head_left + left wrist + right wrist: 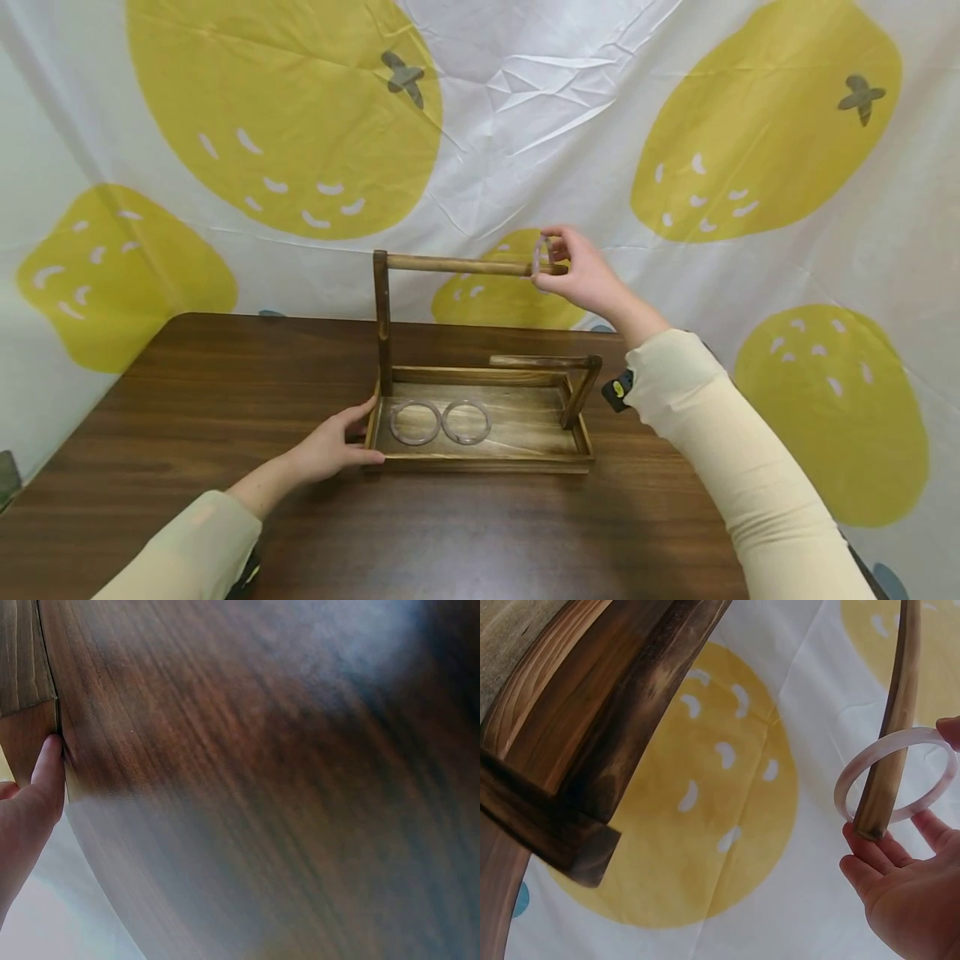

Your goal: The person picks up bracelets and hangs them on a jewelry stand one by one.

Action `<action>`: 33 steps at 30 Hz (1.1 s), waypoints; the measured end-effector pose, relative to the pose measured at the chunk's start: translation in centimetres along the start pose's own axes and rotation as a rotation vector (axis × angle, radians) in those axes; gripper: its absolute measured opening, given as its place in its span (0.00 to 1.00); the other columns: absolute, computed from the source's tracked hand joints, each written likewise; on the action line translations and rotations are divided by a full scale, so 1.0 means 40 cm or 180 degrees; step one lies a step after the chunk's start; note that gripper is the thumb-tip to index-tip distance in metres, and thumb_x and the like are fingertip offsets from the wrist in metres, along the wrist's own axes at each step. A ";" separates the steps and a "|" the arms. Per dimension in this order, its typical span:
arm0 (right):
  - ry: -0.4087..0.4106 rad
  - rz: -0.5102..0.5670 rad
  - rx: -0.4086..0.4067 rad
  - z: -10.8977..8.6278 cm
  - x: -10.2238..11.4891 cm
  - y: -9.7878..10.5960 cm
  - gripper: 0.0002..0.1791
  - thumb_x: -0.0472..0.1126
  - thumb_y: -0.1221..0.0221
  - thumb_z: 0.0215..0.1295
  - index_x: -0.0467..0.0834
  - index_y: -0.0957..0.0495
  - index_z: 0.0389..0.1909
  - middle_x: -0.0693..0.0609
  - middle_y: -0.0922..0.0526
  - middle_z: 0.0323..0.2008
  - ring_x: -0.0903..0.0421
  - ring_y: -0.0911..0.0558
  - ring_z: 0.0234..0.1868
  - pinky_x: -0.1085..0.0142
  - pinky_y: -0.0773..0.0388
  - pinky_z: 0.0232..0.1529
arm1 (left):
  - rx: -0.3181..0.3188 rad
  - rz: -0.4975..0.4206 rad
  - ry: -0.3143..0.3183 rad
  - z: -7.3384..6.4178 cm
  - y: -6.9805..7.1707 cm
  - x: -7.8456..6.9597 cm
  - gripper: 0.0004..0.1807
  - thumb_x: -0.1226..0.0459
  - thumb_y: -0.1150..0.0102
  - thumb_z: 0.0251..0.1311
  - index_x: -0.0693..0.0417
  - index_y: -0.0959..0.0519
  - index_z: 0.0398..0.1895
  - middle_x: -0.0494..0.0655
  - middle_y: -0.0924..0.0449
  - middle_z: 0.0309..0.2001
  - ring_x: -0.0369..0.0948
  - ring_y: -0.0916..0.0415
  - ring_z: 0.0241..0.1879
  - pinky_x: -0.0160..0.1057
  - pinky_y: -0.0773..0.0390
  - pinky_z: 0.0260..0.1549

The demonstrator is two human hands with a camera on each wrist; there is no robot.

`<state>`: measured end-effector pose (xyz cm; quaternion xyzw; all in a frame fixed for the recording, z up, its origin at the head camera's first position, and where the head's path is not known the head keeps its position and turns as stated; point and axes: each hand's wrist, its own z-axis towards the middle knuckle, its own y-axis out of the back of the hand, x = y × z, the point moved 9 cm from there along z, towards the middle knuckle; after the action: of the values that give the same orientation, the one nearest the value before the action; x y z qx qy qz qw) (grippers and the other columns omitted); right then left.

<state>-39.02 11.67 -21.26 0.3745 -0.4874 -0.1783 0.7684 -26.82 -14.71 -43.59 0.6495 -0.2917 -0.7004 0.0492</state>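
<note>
A pale, translucent bangle is pinched between the thumb and fingers of my right hand. It encircles the upper rod near the rod's free end, as the right wrist view shows. The rod belongs to a brown wooden bangle stand with a shallow tray base. My left hand holds the tray's left end, thumb at the front corner and fingers along the side. Inside the tray, two more bangles, a left one and a right one, lie flat side by side.
A lower, shorter rod extends leftward from the stand's right post. The stand rests on a dark wooden table. Behind it hangs a white cloth printed with large yellow fruit.
</note>
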 end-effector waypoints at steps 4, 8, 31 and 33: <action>0.0034 -0.0014 0.0052 0.008 0.012 -0.012 0.36 0.37 0.40 0.56 0.37 0.42 0.66 0.36 0.31 0.55 0.43 0.30 0.58 0.51 0.25 0.55 | -0.0006 0.0019 0.0009 -0.002 0.000 -0.001 0.52 0.61 0.30 0.49 0.71 0.52 0.70 0.73 0.49 0.68 0.63 0.36 0.60 0.46 0.21 0.52; 0.0045 -0.0072 0.0107 0.012 0.028 -0.024 0.36 0.38 0.40 0.56 0.39 0.42 0.65 0.38 0.31 0.55 0.44 0.30 0.58 0.52 0.24 0.54 | -0.0002 0.0050 0.0007 -0.004 0.002 0.000 0.52 0.61 0.30 0.49 0.71 0.52 0.70 0.73 0.50 0.68 0.63 0.36 0.60 0.46 0.21 0.52; 0.0166 -0.0353 0.0197 0.039 0.093 -0.069 0.39 0.43 0.40 0.52 0.37 0.41 0.65 0.38 0.32 0.56 0.46 0.31 0.57 0.53 0.29 0.59 | 0.0010 0.0042 0.0019 -0.002 0.003 0.013 0.52 0.60 0.31 0.49 0.69 0.52 0.71 0.73 0.50 0.68 0.63 0.36 0.60 0.45 0.20 0.51; 0.0135 -0.0363 0.0210 0.042 0.095 -0.073 0.39 0.43 0.40 0.52 0.37 0.41 0.65 0.39 0.33 0.56 0.47 0.31 0.58 0.53 0.29 0.59 | 0.0009 0.0017 0.0013 -0.002 0.004 0.013 0.52 0.61 0.30 0.49 0.70 0.52 0.71 0.73 0.50 0.68 0.63 0.36 0.60 0.44 0.20 0.51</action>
<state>-38.48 6.66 -20.69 0.4305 -0.4545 -0.1976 0.7544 -26.88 -15.09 -43.97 0.6503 -0.2944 -0.6985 0.0507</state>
